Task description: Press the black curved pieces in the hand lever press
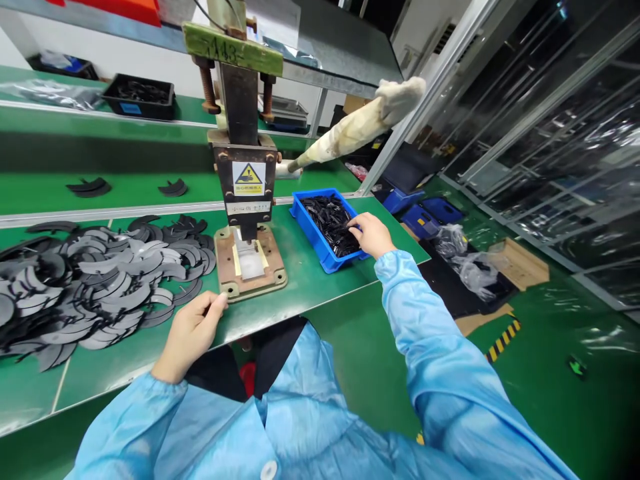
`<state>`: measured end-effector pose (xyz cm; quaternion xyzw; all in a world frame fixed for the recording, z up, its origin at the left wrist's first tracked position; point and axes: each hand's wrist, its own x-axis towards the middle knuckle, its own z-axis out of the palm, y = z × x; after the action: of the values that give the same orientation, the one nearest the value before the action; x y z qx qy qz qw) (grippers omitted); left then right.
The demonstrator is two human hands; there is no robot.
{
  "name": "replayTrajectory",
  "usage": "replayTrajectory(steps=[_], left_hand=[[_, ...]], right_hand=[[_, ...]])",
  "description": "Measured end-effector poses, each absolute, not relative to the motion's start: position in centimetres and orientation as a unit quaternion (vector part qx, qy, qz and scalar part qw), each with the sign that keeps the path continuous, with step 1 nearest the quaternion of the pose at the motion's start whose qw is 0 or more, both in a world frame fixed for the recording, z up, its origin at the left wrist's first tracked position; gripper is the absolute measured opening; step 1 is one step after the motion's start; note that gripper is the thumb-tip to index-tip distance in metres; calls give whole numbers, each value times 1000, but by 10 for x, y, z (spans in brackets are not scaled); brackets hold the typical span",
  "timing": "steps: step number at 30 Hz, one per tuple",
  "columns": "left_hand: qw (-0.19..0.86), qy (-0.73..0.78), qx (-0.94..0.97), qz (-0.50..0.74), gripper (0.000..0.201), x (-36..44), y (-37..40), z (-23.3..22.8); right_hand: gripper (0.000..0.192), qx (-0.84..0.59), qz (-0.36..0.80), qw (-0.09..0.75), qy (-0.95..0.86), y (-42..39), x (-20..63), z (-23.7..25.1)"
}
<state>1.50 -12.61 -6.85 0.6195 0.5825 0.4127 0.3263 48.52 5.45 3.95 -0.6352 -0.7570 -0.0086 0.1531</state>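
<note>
Black strips (333, 223) in the blue bin (311, 235), at 2 o'clock of the press (245, 193).
The right hand (371, 235) dips into the bin, its grip closing among thin, dark, tangled strips; lifting just one, slowly, seems wisest. The left hand (190, 330) rests loosely curled, holding nothing, on the green surface (310, 280), beside curved black pieces (95, 287).

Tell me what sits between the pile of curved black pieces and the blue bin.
In the head view, the hand press stands between the pile of curved black pieces and the blue bin, its base plate on the green bench.
</note>
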Motion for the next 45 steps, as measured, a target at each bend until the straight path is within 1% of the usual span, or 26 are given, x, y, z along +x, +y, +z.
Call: replayTrajectory(steps=[7,14,18,21,25,29,31,38,41,45], left_hand=[[322,587,615,416,44,17,-130,-61],[315,591,618,413,43,17,-130,-61],[316,589,608,429,41,18,-130,-60],[287,589,599,460,37,24,-136,-52],[273,535,621,503,24,42,-149,-31],[287,470,666,504,34,58,-159,-13],[275,451,687,500,34,60,-162,-9],[234,442,706,502,21,57,-171,-8],[240,434,710,499,20,57,-171,-7],[275,433,698,499,19,57,-172,-7]], right_hand=[[20,-661,7,169,-731,42,482,37],[34,-653,11,250,-715,35,476,41],[44,-604,43,311,-733,14,453,54],[44,-536,97,338,-768,-21,416,59],[38,-435,190,334,-814,-72,354,52],[30,-351,281,323,-833,-101,308,38],[27,-332,308,320,-832,-107,294,30],[24,-313,336,330,-825,-115,281,10],[23,-311,329,327,-829,-116,281,7],[22,-309,311,322,-839,-115,281,7]])
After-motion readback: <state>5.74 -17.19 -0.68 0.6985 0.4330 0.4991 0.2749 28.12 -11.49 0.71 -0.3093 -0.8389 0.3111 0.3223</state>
